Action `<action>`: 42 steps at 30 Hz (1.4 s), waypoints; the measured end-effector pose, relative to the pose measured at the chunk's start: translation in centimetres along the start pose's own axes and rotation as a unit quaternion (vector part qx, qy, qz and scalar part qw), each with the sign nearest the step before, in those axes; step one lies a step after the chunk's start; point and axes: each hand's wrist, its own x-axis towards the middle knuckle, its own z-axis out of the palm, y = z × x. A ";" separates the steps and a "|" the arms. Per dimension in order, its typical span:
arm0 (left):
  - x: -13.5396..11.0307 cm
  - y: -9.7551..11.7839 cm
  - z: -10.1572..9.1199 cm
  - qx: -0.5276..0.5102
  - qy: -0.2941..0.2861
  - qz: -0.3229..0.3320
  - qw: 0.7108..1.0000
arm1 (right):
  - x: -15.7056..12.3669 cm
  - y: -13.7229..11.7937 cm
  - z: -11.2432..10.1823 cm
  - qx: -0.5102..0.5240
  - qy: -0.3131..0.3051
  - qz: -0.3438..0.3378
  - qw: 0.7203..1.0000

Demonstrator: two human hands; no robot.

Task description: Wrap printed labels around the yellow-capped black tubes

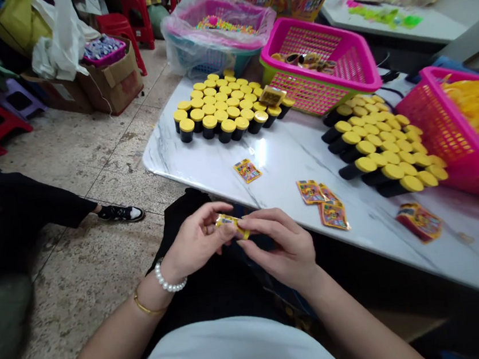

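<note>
My left hand (195,242), with a pearl bracelet and a gold bangle at its wrist, pinches one end of a small yellow printed piece (226,220). My right hand (282,245) grips the other end between thumb and fingers. The piece looks curved, and the fingers cover much of it, so whether it is a card or a sticker I cannot tell. Both hands are over my lap, just off the near edge of the white marbled table (204,169). Close by on the table lie a single printed card (248,170) and several overlapping printed cards (334,215).
Black tubs with yellow lids (220,114) stand grouped at the back; more lidded tubs (384,140) lie tilted at right. A card stack (419,221) sits nearby. A pink-green basket (319,87) and a pink basket of yellow rings (436,128) border the table. A person's shoe (121,213) shows left.
</note>
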 end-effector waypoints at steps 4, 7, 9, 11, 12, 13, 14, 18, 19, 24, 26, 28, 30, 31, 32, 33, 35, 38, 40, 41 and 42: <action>0.1 0.3 -0.4 0.040 -0.042 -0.023 0.998 | 0.4 -0.1 -0.2 -0.006 -0.025 -0.007 1.000; 0.6 0.8 -0.4 0.055 -0.038 0.011 0.998 | 0.7 0.0 -0.2 0.026 -0.018 0.035 0.999; 1.0 1.1 0.0 0.081 -0.035 0.047 0.995 | 1.0 0.1 -0.2 0.087 0.000 0.112 0.990; 1.2 1.4 0.4 0.126 -0.025 0.095 0.987 | 1.4 0.0 -0.2 0.172 0.007 0.204 0.964; 1.3 1.6 0.6 0.152 -0.021 0.119 0.981 | 1.5 -0.1 -0.2 0.208 0.006 0.241 0.948; 1.3 1.7 0.7 0.174 -0.023 0.140 0.974 | 1.7 -0.2 -0.3 0.235 0.001 0.269 0.934; 1.3 1.9 0.7 0.189 -0.030 0.154 0.969 | 1.8 -0.3 -0.3 0.251 -0.002 0.283 0.926; 1.3 2.4 0.1 0.169 -0.056 0.132 0.975 | 2.0 -0.6 -0.2 0.192 0.034 0.185 0.963; 1.4 2.4 -0.2 0.160 -0.055 0.109 0.980 | 2.0 -0.5 -0.1 0.159 0.039 0.137 0.977; 1.3 2.2 -0.5 0.147 -0.043 0.104 0.983 | 2.4 -0.4 0.5 0.166 0.027 0.136 0.976; 1.4 2.0 -0.4 0.153 -0.030 0.159 0.975 | 2.7 -0.4 0.8 0.243 0.022 0.239 0.940; 1.5 1.9 -0.3 0.181 -0.035 0.207 0.961 | 2.9 -0.4 0.9 0.315 0.002 0.324 0.892; 1.8 1.9 -0.3 0.230 -0.059 0.244 0.940 | 3.1 -0.4 1.1 0.370 -0.033 0.379 0.848; 1.9 1.9 -0.3 0.253 -0.071 0.256 0.930 | 3.1 -0.3 1.1 0.386 -0.044 0.394 0.833; 2.0 1.9 -0.3 0.267 -0.079 0.260 0.925 | 3.1 -0.2 1.1 0.393 -0.047 0.402 0.826; 2.1 1.9 -0.3 0.269 -0.081 0.251 0.926 | 3.0 -0.1 1.1 0.387 -0.042 0.401 0.829; 2.3 1.8 -0.4 0.224 -0.063 0.198 0.952 | 2.6 0.0 1.1 0.337 -0.004 0.360 0.870; 2.2 1.6 -0.4 0.104 -0.015 0.089 0.991 | 2.0 0.0 1.0 0.222 0.042 0.227 0.947; 1.9 1.6 -0.4 0.072 -0.013 0.043 0.996 | 1.7 0.0 0.9 0.177 0.031 0.163 0.970; 1.7 1.7 -0.3 0.073 -0.017 0.033 0.997 | 1.5 -0.1 0.9 0.167 0.021 0.146 0.975; 1.4 1.9 -0.3 0.077 -0.022 0.032 0.996 | 1.4 -0.1 1.0 0.163 0.015 0.136 0.977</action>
